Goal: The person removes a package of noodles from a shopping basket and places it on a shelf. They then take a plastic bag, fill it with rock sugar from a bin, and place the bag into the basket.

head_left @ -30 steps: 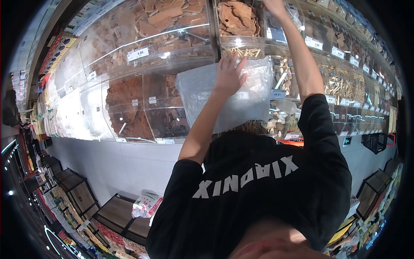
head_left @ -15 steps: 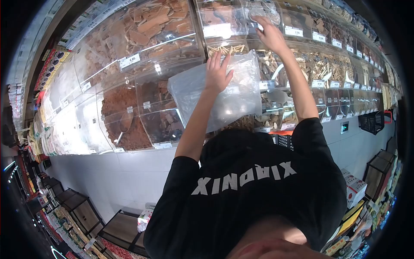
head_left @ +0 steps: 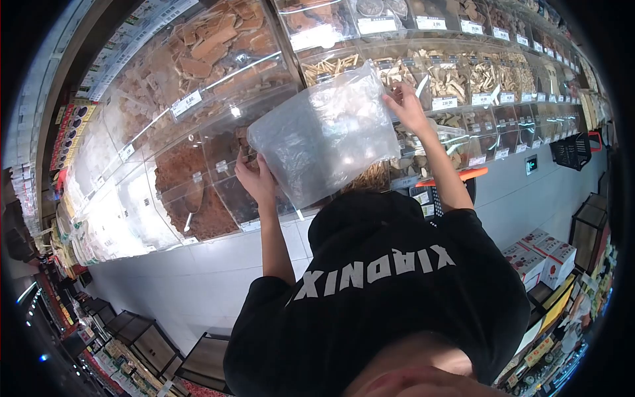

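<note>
A large, crinkled clear plastic bag (head_left: pixel 324 132) lies over the front of the bulk bins, tilted with the slope. At its left edge is my left hand (head_left: pixel 256 184), fingers apart and the thumb side right at the plastic. My right hand (head_left: pixel 410 114) is on the other side, its fingers spread over a bin of pale dried slices and its thumb close to the bag's right edge. Above the bag, light sticks (head_left: pixel 331 68) fill one bin. A bin of dark dried pieces (head_left: pixel 231 169) lies behind my left hand.
Clear bins with price labels (head_left: pixel 186 103) run left and right, some holding brown slabs (head_left: pixel 215 41) and reddish-brown granules (head_left: pixel 192 188). A bar with an orange end (head_left: pixel 463 176) and a black basket (head_left: pixel 570 152) are at the right. Boxes (head_left: pixel 546 258) and low shelves stand behind me.
My left hand has come off the bag's top and moved down to its left edge. My right hand has left the upper bin and come down beside the bag's right edge.
</note>
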Action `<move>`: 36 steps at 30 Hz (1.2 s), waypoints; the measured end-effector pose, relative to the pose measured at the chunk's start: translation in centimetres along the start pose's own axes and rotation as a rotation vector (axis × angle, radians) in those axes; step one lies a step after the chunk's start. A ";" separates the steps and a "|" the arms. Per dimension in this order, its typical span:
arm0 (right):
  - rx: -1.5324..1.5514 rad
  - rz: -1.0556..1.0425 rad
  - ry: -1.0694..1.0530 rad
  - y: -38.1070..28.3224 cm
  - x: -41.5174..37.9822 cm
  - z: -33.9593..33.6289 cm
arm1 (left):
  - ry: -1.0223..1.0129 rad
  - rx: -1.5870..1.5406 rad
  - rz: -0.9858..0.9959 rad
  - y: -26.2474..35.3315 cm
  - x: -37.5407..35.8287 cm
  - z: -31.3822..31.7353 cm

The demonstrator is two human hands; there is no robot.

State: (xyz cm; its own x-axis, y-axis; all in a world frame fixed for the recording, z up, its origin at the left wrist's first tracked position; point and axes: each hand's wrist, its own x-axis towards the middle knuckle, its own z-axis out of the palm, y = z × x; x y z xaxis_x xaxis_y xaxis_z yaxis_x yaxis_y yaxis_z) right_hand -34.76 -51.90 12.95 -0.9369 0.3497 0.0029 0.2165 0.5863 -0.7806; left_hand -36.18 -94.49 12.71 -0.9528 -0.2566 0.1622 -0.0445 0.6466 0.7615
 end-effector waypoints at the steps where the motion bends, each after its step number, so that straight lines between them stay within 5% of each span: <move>1: 0.024 0.028 -0.019 0.4 -0.1 0.7 | -0.063 -0.062 -0.010 -0.3 0.1 -0.6; 6: 0.054 0.046 0.025 0.1 -0.8 2.0 | -0.184 -0.071 0.072 0.9 0.4 0.1; 19: 0.470 0.012 0.324 5.1 1.2 -0.4 | -0.172 -0.874 0.086 6.3 3.8 7.5; 25: 0.461 0.048 0.337 6.1 2.6 -1.0 | -0.367 -0.698 -0.220 7.1 4.8 9.8; 29: 0.666 0.265 0.307 2.3 4.3 -3.1 | -0.322 -0.340 0.124 9.1 5.7 11.5; 32: 0.592 0.184 0.134 3.2 5.8 -4.7 | 0.272 0.117 0.477 13.4 4.8 11.6; 35: 0.655 0.140 0.180 5.9 7.5 -4.3 | -0.035 -0.082 0.306 17.0 5.3 12.0; 36: 0.678 0.125 0.229 5.9 7.4 -4.3 | -0.157 -0.324 0.114 17.3 5.8 13.0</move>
State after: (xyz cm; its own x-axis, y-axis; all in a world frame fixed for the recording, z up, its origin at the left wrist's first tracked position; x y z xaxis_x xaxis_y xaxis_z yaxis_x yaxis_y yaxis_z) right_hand -39.25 -42.67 11.04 -0.8193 0.5721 -0.0387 0.0306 -0.0237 -0.9993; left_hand -46.34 -75.43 18.68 -0.9817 -0.0668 0.1784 0.1379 0.3973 0.9073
